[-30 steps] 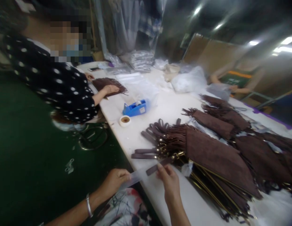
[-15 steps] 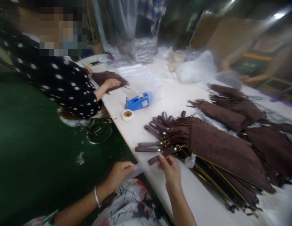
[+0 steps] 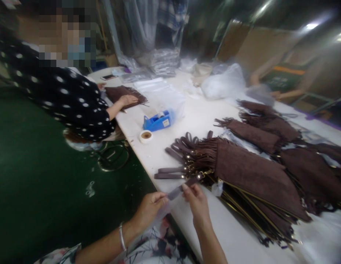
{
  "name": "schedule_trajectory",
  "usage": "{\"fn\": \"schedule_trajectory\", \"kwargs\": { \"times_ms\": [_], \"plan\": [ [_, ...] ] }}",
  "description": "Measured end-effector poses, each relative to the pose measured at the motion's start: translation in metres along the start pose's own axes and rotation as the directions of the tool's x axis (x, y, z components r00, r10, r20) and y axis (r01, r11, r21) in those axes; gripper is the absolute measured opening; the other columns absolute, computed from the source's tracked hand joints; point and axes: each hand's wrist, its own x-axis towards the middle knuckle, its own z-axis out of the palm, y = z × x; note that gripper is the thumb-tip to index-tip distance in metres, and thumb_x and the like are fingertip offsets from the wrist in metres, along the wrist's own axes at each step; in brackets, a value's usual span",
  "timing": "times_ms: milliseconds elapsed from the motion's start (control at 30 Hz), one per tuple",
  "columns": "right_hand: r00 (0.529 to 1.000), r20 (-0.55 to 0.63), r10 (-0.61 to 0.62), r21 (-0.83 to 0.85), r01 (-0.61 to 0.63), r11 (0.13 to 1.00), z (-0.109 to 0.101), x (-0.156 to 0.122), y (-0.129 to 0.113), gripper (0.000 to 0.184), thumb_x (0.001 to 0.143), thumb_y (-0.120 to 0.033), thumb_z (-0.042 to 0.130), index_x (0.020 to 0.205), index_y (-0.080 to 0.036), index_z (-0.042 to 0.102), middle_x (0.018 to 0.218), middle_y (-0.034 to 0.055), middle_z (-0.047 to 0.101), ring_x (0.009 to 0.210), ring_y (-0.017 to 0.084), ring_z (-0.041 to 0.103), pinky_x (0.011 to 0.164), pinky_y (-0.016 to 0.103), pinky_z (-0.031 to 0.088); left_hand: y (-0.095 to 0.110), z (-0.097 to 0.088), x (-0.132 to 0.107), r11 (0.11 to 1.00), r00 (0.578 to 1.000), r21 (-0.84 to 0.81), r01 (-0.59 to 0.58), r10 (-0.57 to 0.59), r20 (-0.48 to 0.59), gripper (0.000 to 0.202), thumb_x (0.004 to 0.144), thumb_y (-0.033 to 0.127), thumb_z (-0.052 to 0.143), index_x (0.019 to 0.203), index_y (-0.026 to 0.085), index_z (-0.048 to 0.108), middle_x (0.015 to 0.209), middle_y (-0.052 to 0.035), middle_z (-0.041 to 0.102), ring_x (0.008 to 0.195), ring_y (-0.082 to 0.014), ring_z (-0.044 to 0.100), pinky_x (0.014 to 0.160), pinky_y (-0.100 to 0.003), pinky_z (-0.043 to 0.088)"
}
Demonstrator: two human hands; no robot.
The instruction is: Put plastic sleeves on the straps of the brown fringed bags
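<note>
My left hand (image 3: 149, 209) is closed on a clear plastic sleeve (image 3: 164, 209), whose lower part hangs below the fingers. The free end of a brown wrist strap (image 3: 175, 193) lies within or behind the plastic; I cannot tell which. My right hand (image 3: 197, 203) pinches that strap nearer its gold clasp (image 3: 199, 176). The strap hangs off a stack of brown fringed pouches (image 3: 250, 167) with gold zips, on the table just right of my hands. More looped straps (image 3: 170, 173) fan out from the stack's fringed end.
A blue tape dispenser (image 3: 157, 121) and a tape roll (image 3: 145, 136) stand near the white table's (image 3: 144, 152) left edge. A co-worker in a dotted top (image 3: 62, 84) handles a brown pouch (image 3: 122, 96). More pouches (image 3: 313, 172) and plastic bags (image 3: 225, 82) lie around.
My left hand has moved right, closer to my right hand, bringing the plastic sleeve onto or over the strap's end. My right hand keeps its pinch. The view has shifted slightly.
</note>
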Motion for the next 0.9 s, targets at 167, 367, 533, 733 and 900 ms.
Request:
{"fn": "schedule_trajectory", "kwargs": {
  "times_ms": [167,367,533,733,900],
  "plan": [
    [0.999,0.049,-0.014,0.031,0.012,0.999,-0.009,0.000,0.002,0.035,0.073,-0.053,0.070,0.077,-0.018,0.066,0.073,-0.0003,0.063,0.070,0.015,0.054,0.066,0.026,0.041,0.001,0.019,0.009,0.985,0.997,-0.166,0.050,-0.041,0.057,0.041,0.079,0.043,0.069,0.101,0.008,0.069,0.085,-0.0122,0.069,0.072,-0.0187,0.062,0.066,-0.027,0.045],
    [0.986,0.164,0.003,0.117,-0.023,0.993,-0.017,0.000,0.000,0.034,0.074,-0.049,0.072,0.073,-0.017,0.062,0.067,-0.0008,0.060,0.064,0.014,0.053,0.064,0.026,0.043,0.012,0.036,0.030,0.994,0.997,-0.111,0.015,-0.007,0.071,0.026,0.076,0.036,0.069,0.081,0.011,0.067,0.074,-0.0089,0.068,0.066,-0.0173,0.061,0.067,-0.029,0.045],
    [0.989,-0.140,0.053,0.321,-0.005,0.947,-0.019,0.013,-0.019,0.044,0.074,-0.051,0.071,0.107,-0.022,0.064,0.104,0.0056,0.069,0.092,0.019,0.064,0.073,0.028,0.049,0.022,0.016,0.045,0.981,0.994,0.161,-0.104,0.095,0.063,0.018,0.079,0.031,0.060,0.073,0.014,0.061,0.064,-0.0033,0.065,0.060,-0.0151,0.057,0.063,-0.028,0.041],
    [0.956,-0.264,0.127,0.609,0.063,0.791,-0.014,0.035,-0.019,0.047,0.061,-0.040,0.083,0.101,-0.023,0.065,0.098,0.0028,0.071,0.088,0.017,0.067,0.073,0.028,0.053,0.038,-0.003,0.047,0.927,0.984,0.334,-0.170,0.139,0.116,0.021,0.084,0.033,0.055,0.084,0.014,0.065,0.073,-0.0029,0.068,0.068,-0.0166,0.059,0.068,-0.028,0.041],
    [0.967,-0.247,0.065,0.544,0.082,0.835,-0.015,0.030,-0.021,0.040,0.067,-0.042,0.080,0.098,-0.021,0.066,0.099,0.0037,0.070,0.091,0.020,0.067,0.078,0.032,0.054,0.046,0.021,0.050,0.919,0.975,0.333,-0.212,0.176,0.137,0.024,0.084,0.035,0.056,0.088,0.014,0.069,0.078,-0.0040,0.069,0.076,-0.0191,0.061,0.072,-0.029,0.042]
  ]
}}
